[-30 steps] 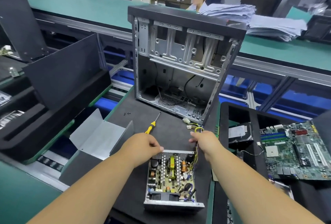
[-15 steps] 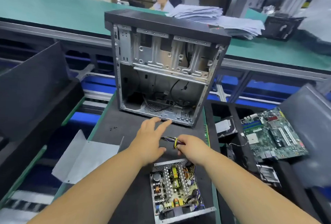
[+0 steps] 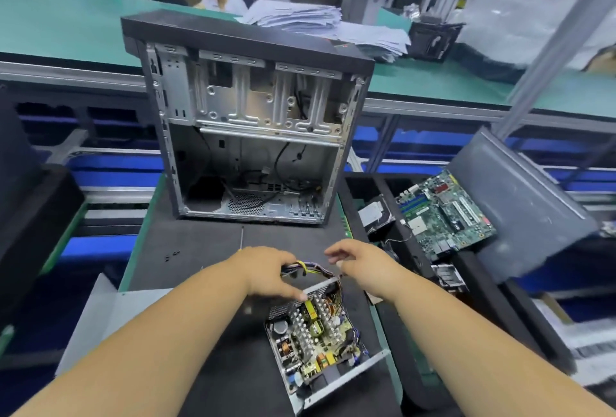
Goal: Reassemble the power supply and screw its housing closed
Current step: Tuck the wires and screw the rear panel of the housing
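Observation:
The open power supply lies tilted on the black mat, its circuit board and coils exposed. Its cable bundle, tied with a yellow band, rises from the far end. My left hand grips this bundle, thumb down at the unit's mesh wall. My right hand hovers just right of the wires with loosely curved fingers, holding nothing. The grey housing cover lies at the mat's left edge. A screwdriver shaft pokes out beyond my left hand. Small black screws lie to the left.
An empty PC case stands open-sided at the far end of the mat. To the right, a black tray holds a motherboard and a drive, with a grey side panel leaning there. A person sits behind paper stacks.
The cable bundle passed from my right hand to my left hand. My right hand let go and moved slightly right. The power supply now lies turned at an angle.

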`<state>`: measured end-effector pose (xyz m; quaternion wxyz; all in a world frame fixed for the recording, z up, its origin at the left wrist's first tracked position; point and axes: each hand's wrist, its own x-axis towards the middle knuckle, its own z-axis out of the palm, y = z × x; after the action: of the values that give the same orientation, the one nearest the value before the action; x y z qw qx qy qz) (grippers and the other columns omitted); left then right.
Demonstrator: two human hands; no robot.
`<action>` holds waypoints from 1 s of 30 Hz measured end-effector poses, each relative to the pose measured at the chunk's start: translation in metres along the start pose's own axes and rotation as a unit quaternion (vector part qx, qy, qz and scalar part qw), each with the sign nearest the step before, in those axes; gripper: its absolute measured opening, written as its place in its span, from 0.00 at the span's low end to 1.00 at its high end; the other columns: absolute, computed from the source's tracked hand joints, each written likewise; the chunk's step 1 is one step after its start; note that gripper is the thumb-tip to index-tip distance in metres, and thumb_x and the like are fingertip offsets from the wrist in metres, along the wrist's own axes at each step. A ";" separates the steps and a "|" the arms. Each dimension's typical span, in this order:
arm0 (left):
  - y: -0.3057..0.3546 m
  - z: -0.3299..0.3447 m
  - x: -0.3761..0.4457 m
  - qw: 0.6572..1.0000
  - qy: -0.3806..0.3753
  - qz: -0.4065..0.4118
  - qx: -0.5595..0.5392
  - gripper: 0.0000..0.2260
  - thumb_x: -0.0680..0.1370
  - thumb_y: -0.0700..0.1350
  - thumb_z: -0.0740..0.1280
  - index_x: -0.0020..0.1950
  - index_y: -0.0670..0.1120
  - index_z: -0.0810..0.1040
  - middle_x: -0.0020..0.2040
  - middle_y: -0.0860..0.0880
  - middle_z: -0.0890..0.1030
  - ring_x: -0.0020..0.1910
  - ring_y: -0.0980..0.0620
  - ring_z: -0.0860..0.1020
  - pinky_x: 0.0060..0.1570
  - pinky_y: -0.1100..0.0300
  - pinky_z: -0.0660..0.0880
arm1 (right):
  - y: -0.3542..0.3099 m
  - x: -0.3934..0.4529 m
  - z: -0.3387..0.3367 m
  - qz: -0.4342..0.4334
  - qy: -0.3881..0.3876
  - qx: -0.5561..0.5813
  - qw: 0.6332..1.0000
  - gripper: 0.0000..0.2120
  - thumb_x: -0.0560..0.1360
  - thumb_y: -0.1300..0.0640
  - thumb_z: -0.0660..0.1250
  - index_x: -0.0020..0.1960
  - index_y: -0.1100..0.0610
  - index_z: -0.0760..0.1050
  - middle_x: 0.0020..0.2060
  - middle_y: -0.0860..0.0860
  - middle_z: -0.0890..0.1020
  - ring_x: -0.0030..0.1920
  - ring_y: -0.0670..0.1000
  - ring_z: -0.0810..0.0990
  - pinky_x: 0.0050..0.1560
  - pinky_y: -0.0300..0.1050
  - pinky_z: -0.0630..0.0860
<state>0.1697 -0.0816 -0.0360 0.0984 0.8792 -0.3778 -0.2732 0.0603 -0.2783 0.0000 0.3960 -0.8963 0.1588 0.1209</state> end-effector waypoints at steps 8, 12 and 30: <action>0.002 0.017 0.000 1.000 0.015 -0.020 -0.009 0.23 0.68 0.69 0.68 0.35 0.49 0.71 0.31 0.51 0.72 0.34 0.51 0.73 0.34 0.57 0.65 | 0.019 -0.012 -0.008 0.044 0.052 0.011 0.998 0.08 0.80 0.57 0.64 0.55 0.48 0.78 0.50 0.48 0.82 0.42 0.49 0.79 0.44 0.43 0.78; 0.002 0.024 -0.002 0.997 0.077 -0.013 -0.022 0.22 0.69 0.67 0.69 0.42 0.47 0.78 0.35 0.49 0.76 0.39 0.48 0.77 0.35 0.56 0.67 | 0.024 -0.014 -0.013 0.055 0.075 0.016 0.996 0.07 0.79 0.57 0.66 0.54 0.48 0.79 0.50 0.50 0.82 0.47 0.51 0.81 0.49 0.44 0.77; 0.007 0.038 -0.023 0.938 0.230 -0.189 -0.177 0.13 0.71 0.59 0.72 0.42 0.54 0.71 0.39 0.50 0.78 0.37 0.53 0.76 0.35 0.57 0.70 | 0.048 -0.020 -0.023 0.085 0.086 0.013 0.993 0.09 0.77 0.54 0.65 0.56 0.48 0.77 0.49 0.48 0.81 0.45 0.51 0.82 0.46 0.45 0.78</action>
<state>0.1314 -0.0682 -0.0555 0.2837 0.9415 -0.1171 -0.1393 0.0260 -0.3222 -0.0109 0.3808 -0.8812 0.2699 0.0745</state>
